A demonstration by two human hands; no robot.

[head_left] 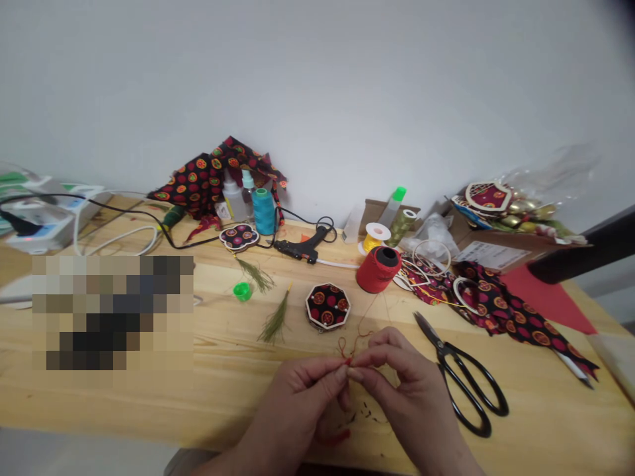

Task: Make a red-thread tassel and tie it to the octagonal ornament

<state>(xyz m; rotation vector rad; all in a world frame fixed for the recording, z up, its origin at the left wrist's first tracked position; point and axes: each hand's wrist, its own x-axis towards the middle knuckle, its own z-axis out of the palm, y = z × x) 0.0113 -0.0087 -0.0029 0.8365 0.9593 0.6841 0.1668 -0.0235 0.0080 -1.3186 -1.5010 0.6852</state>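
My left hand and my right hand meet near the front edge of the wooden table, fingertips pinched together on a thin red thread. The thread loops up from my fingers toward a red spool standing behind them. More red thread shows under my left palm. An octagonal fabric-covered piece with red and orange dots lies just beyond my hands. Black scissors lie shut to the right of my right hand.
A black glue gun, teal spool, yellow spool, small bottles, a green cap and two green tassels lie behind. Patterned fabric and rings sit right; a cardboard box far right; cables and devices far left.
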